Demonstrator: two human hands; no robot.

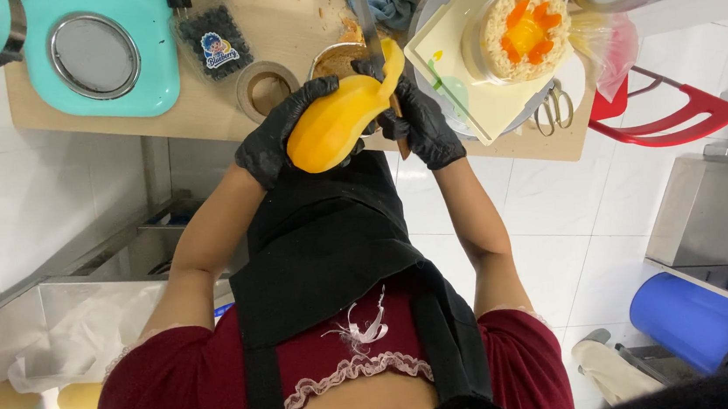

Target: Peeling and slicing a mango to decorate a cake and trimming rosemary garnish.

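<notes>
From the head view, my left hand (281,137), in a black glove, is closed around a peeled, smooth orange-yellow mango (341,120), cradling it from its nine o'clock side above the edge of the pale wooden counter (197,105). My right hand (416,121), also gloved in black, is wrapped around the handle of a long steel kitchen knife (365,20), whose blade runs up toward twelve o'clock and rests against the fruit's upper end. I judge the step to be slicing flesh off the held mango; the next cut calls for a steady grip and keeping the edge clear of my left fingers.

At two o'clock from the mango sits a round cream-sided cake topped with orange fruit pieces (524,32) on a pale square board (458,73), with small metal scissors (556,107) just beside it. At ten o'clock lie a turquoise kitchen scale with a round steel plate (96,57) and a clear punnet of blueberries (214,40).
</notes>
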